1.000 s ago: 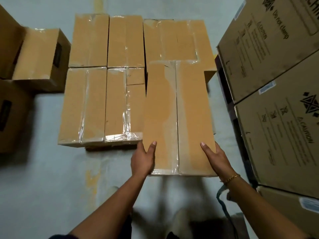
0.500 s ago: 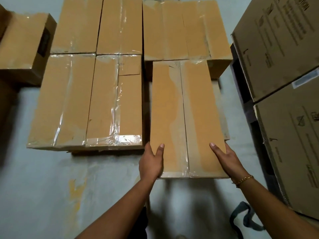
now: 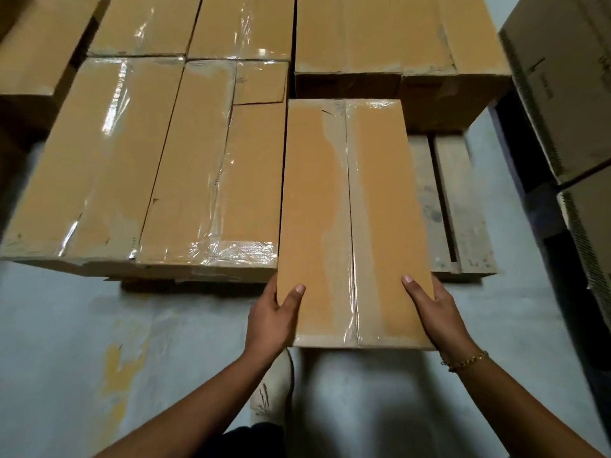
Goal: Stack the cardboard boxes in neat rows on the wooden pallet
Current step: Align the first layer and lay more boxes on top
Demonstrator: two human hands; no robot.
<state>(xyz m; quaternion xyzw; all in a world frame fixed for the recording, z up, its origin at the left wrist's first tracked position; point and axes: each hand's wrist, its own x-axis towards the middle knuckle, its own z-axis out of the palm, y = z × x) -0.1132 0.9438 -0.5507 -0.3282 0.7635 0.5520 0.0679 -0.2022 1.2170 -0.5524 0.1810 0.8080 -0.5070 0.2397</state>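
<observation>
Squarely between both hands' fingers (image 3: 299, 289), taped box (image 3: 350, 219)

1. No text can be read anywhere in the view.
2. The printed carton (image 3: 562, 77) at the far right carries dark markings, too blurred and cut off by the edge to read.
3. The taped boxes (image 3: 205, 153) on the pallet (image 3: 463, 206) show plain cardboard, with no label or number.
</observation>
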